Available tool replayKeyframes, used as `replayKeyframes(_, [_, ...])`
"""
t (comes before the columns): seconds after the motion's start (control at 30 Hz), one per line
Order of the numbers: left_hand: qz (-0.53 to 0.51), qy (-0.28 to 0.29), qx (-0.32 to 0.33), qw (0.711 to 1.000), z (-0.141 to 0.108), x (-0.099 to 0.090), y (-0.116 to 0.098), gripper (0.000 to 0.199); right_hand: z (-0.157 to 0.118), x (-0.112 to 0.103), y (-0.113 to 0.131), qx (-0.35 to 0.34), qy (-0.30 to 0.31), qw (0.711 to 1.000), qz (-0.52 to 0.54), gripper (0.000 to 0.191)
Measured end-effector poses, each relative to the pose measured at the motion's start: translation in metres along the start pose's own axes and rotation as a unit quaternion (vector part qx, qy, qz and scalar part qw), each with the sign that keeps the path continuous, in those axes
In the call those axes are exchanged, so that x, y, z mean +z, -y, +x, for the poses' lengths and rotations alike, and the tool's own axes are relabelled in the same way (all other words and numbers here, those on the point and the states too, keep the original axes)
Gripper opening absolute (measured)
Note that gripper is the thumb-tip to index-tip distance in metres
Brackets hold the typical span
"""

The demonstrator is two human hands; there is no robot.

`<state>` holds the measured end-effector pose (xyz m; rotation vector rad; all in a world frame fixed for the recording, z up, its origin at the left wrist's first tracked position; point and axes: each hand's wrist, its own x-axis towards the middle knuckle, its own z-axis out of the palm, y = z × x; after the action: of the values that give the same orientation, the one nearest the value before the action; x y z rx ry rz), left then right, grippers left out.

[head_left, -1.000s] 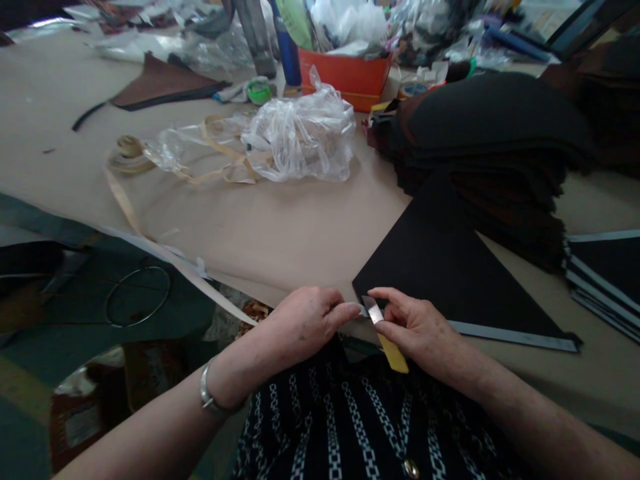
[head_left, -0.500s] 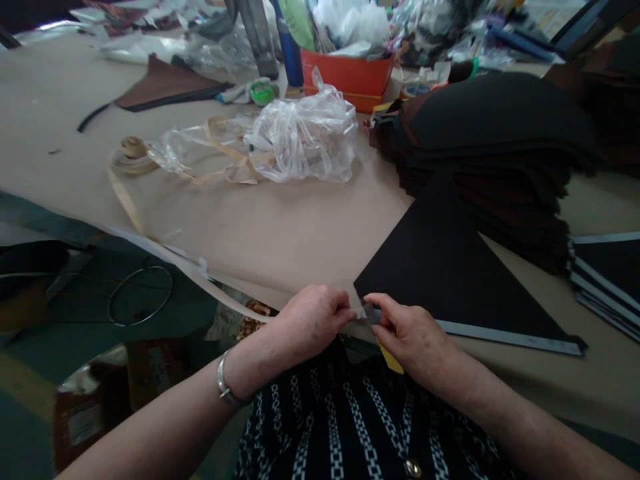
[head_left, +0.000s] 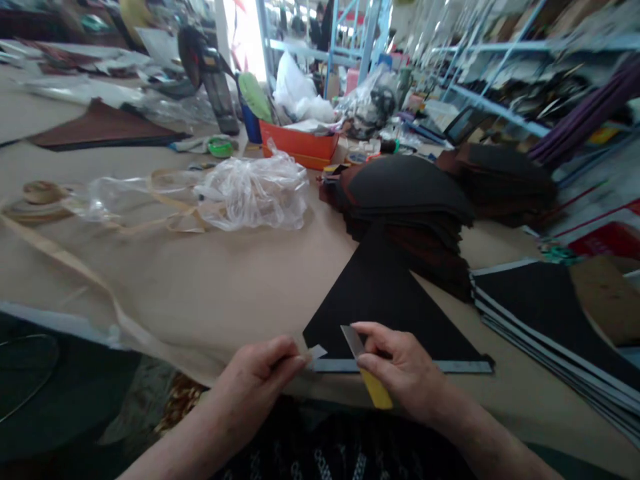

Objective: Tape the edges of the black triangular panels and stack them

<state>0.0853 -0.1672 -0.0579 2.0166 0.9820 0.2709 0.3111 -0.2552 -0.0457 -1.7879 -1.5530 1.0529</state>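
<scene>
My left hand point(head_left: 277, 363) is closed in a pinch on the end of a pale tape strip point(head_left: 116, 308), whose light tip sticks out toward the right. The strip runs left along the table's front edge to a roll point(head_left: 43, 193). My right hand point(head_left: 395, 353) grips a yellow-handled blade point(head_left: 375, 388), its metal part pointing up and left. Both hands are over the near edge of a black triangular piece point(head_left: 387, 307), which has a grey strip point(head_left: 463, 367) along its front edge. A gap separates the blade from the tape tip.
Behind are a clear plastic bag point(head_left: 255, 190), an orange box point(head_left: 300, 145) and a stack of dark pieces point(head_left: 407, 183). Grey-edged black pieces point(head_left: 545, 293) lie at the right. A brown piece point(head_left: 100, 127) rests at the back left.
The view has tilted up and turned right, showing shelves behind. My hands have moved apart, and the blade and the tape's tip now show between them.
</scene>
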Motion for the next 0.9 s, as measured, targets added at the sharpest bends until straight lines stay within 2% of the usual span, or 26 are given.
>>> replayKeyframes(0.07, [0.035, -0.026, 0.02, 0.999, 0.004, -0.003, 0.011, 0.033, -0.004, -0.034, -0.02, 0.018, -0.063, 0.998, 0.026, 0.021])
replayKeyframes(0.17, [0.066, -0.06, 0.12, 0.989, 0.009, 0.002, 0.016, 0.029, -0.002, -0.082, -0.06, 0.072, -0.147, 0.986, -0.011, 0.03])
replayKeyframes(0.23, [0.094, -0.064, 0.185, 0.976, 0.013, 0.01, 0.014, 0.025, 0.005, -0.103, -0.084, 0.107, -0.168, 0.976, -0.088, 0.032])
replayKeyframes(0.3, [0.137, -0.066, 0.212, 0.965, 0.017, 0.02, 0.012, 0.024, 0.015, -0.114, -0.1, 0.126, -0.175, 0.965, -0.151, 0.031])
replayKeyframes(0.37, [0.178, -0.059, 0.212, 0.959, 0.02, 0.028, 0.011, 0.024, 0.024, -0.117, -0.106, 0.143, -0.18, 0.957, -0.179, 0.032])
replayKeyframes(0.47, [0.208, -0.053, 0.2, 0.956, 0.022, 0.035, 0.014, 0.025, 0.032, -0.116, -0.102, 0.171, -0.166, 0.945, -0.225, 0.031])
replayKeyframes(0.6, [0.214, -0.04, 0.181, 0.959, 0.025, 0.034, 0.013, 0.026, 0.02, -0.117, -0.094, 0.184, -0.098, 0.946, -0.246, 0.017])
replayKeyframes(0.67, [0.214, -0.014, 0.175, 0.961, 0.029, 0.034, 0.006, 0.027, -0.001, -0.117, -0.094, 0.195, -0.062, 0.949, -0.238, 0.016])
replayKeyframes(0.77, [0.217, 0.043, 0.166, 0.961, 0.038, 0.035, -0.011, 0.028, -0.049, -0.107, -0.096, 0.225, -0.032, 0.948, -0.22, 0.017])
replayKeyframes(0.9, [0.233, 0.09, 0.157, 0.955, 0.048, 0.041, -0.028, 0.029, -0.112, -0.07, -0.1, 0.275, -0.019, 0.95, -0.147, 0.019])
